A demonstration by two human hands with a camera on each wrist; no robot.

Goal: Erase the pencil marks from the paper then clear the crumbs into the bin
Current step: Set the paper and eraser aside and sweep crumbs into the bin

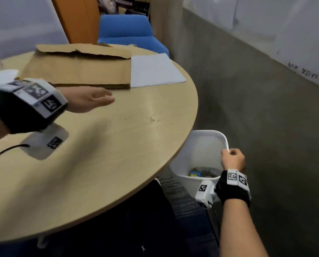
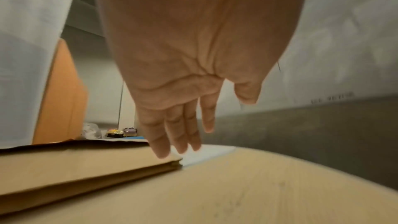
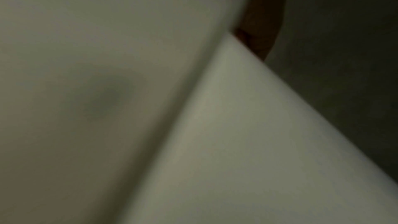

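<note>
A white sheet of paper (image 1: 155, 70) lies at the far right of the round wooden table (image 1: 103, 164), beside a brown envelope (image 1: 80, 69). Small eraser crumbs (image 1: 153, 118) are scattered near the table's right edge. My left hand (image 1: 92, 100) hovers flat over the table to the left of the crumbs, fingers straight (image 2: 172, 135), holding nothing. A white bin (image 1: 197, 154) stands below the table's right edge with some rubbish in it. My right hand (image 1: 232, 158) grips the bin's right rim. The right wrist view shows only the blurred white bin wall (image 3: 247, 142).
A blue chair (image 1: 129, 32) stands behind the table. A small tag card (image 1: 47, 141) and a black cable (image 1: 5, 151) lie on the table's left part. Grey floor stretches to the right along a white wall (image 1: 266, 21).
</note>
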